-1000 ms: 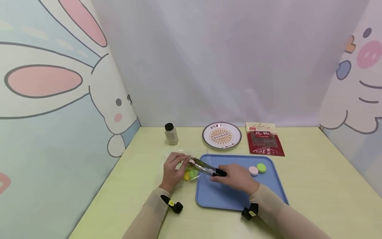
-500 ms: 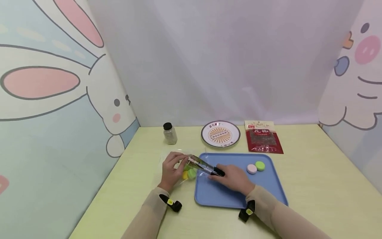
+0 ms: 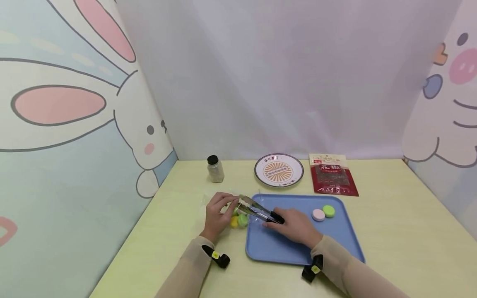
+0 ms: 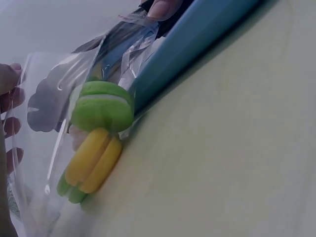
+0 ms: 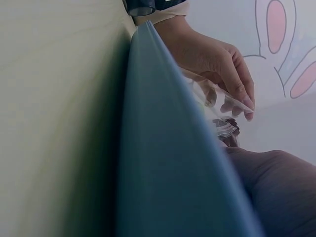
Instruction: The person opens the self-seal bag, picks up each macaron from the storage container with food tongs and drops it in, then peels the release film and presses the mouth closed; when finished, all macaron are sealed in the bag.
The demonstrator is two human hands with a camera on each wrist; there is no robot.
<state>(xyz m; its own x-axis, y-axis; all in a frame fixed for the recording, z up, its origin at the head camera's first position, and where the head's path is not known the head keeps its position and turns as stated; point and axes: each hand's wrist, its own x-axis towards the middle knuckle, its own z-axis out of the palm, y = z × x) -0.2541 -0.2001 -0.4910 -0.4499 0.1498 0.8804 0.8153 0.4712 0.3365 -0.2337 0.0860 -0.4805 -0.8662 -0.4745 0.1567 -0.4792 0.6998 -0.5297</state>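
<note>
My left hand (image 3: 217, 215) pinches the rim of a clear plastic bag (image 4: 39, 173) on the table, left of the blue tray. Through the film show a green macaron (image 4: 101, 108), a yellow macaron (image 4: 94, 160) and part of another green one; a pale one is mostly hidden. Over the tray's left side my right hand (image 3: 298, 227) grips metal tongs (image 3: 276, 217) by their black handles. Their scalloped head (image 4: 44, 106) reaches into the bag, its arms apart; whether it touches a macaron I cannot tell.
On the blue tray (image 3: 275, 248) lie a pink macaron (image 3: 318, 215) and a green macaron (image 3: 328, 211). Behind stand a black-capped jar (image 3: 215, 169), a patterned plate (image 3: 278, 170) and a red spice packet (image 3: 333, 175). A white backdrop closes off the table's far edge.
The head view has shifted slightly. Both hands, the bag and the tongs keep almost the same places, with the tongs' tips still at the bag.
</note>
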